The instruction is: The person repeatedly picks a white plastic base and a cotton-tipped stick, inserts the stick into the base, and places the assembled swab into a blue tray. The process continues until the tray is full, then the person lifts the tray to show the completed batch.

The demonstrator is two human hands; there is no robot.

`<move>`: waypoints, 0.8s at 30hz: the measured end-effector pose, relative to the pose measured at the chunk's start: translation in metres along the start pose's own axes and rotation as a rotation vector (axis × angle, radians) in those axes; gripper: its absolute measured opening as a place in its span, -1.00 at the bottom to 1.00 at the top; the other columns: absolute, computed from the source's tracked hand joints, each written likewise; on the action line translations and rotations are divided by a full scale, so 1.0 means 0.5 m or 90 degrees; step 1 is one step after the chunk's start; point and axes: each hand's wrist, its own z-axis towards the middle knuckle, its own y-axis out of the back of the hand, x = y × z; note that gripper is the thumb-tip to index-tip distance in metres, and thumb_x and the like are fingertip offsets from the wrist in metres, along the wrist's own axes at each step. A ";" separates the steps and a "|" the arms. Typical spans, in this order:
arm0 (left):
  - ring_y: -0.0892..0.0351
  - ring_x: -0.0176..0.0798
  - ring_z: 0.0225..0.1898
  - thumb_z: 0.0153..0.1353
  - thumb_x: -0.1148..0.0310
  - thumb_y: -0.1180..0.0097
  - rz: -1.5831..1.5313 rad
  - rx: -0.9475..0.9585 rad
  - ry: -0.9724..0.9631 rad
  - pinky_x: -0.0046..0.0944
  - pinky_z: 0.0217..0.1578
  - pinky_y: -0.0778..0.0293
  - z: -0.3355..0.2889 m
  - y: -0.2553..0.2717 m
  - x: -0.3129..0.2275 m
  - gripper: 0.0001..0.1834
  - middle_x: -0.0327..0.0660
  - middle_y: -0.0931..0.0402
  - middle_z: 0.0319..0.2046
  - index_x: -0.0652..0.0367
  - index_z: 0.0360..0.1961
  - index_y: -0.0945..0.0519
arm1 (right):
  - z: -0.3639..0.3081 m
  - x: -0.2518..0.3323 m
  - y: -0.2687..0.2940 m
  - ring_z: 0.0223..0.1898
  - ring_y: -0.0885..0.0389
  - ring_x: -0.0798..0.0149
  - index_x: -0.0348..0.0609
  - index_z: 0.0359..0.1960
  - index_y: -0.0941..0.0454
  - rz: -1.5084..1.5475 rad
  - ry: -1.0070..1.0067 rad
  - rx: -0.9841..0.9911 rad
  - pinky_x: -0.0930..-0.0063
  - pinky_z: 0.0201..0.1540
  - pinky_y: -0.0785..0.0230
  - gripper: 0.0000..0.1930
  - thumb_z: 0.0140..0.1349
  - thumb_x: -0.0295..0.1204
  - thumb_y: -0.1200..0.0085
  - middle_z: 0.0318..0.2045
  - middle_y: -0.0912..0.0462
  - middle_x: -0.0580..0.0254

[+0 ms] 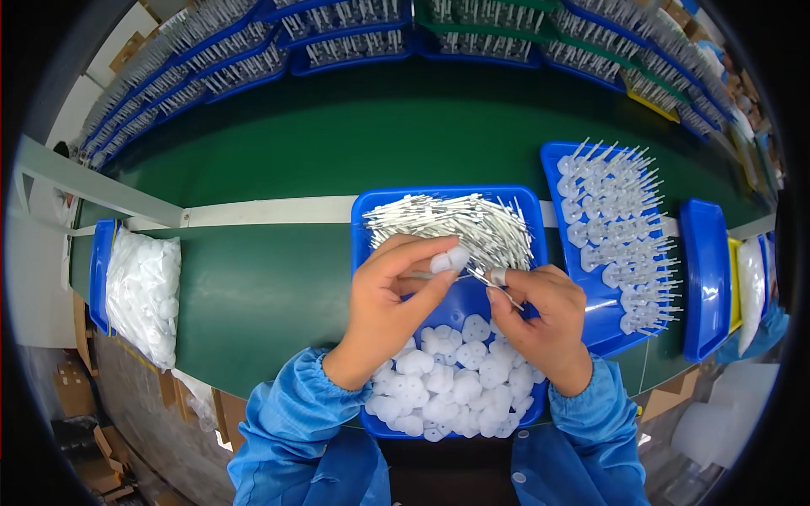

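One white plastic piece [450,259] sits pinched between thumb and fingers of the left hand [381,295], right at its fingertips. Just beside it, the right hand [544,319] has its thumb and forefinger closed on thin rods [506,295]; I can't tell how many, nor whether any tip meets the piece. Directly beneath both hands is a blue tray [462,301]: a heap of rods [447,221] lies beyond the grip, and loose lobed pieces [456,384] lie on its near side, so plenty seems left to handle. To the right of the grip, rows of joined pieces [603,229], rods sticking out of them, fill much of a second tray [601,309]; that share looks done. Well beyond the hands, tiered trays [350,64] look filled the same way. Well left of the grip, a bulging clear bag [145,295] of pale contents lies at the edge of a green table [261,304].
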 end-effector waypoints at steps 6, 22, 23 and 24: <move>-0.72 -0.31 -0.03 0.30 0.74 -0.41 0.163 -0.050 -0.116 -0.37 0.00 -0.82 -0.001 -0.010 0.008 -0.52 -0.16 -0.61 0.02 0.21 0.24 -0.80 | 0.002 0.007 -0.003 -0.59 -0.63 0.21 -0.14 -0.14 -0.80 0.000 0.011 0.001 0.30 -0.40 -0.42 -0.75 0.14 -0.55 -0.55 -0.55 -0.73 0.31; -0.81 -0.19 0.05 0.35 0.71 -0.37 0.165 -0.017 -0.108 -0.29 0.00 -0.79 -0.005 -0.010 0.010 -0.59 -0.04 -0.78 0.08 0.21 0.19 -0.81 | -0.001 0.014 -0.013 -0.61 -0.71 0.36 -0.26 -0.21 -0.79 0.211 -0.252 0.109 0.49 -0.51 -0.45 -0.87 0.38 -0.47 -0.47 -0.58 -0.75 0.16; -0.81 -0.17 0.11 0.37 0.71 -0.35 0.164 -0.008 -0.095 -0.25 0.05 -0.79 -0.008 -0.009 0.011 -0.60 -0.01 -0.78 0.11 0.24 0.20 -0.79 | 0.000 0.015 -0.013 -0.61 -0.71 0.39 -0.28 -0.21 -0.78 0.256 -0.290 0.121 0.52 -0.51 -0.45 -0.87 0.41 -0.46 -0.45 -0.58 -0.76 0.15; -0.80 -0.14 0.17 0.40 0.71 -0.33 0.164 0.002 -0.083 -0.21 0.09 -0.79 -0.011 -0.008 0.012 -0.61 0.02 -0.79 0.13 0.27 0.22 -0.77 | 0.000 0.014 -0.014 -0.60 -0.71 0.42 -0.28 -0.21 -0.78 0.279 -0.313 0.130 0.53 -0.51 -0.45 -0.87 0.42 -0.46 -0.44 -0.58 -0.76 0.16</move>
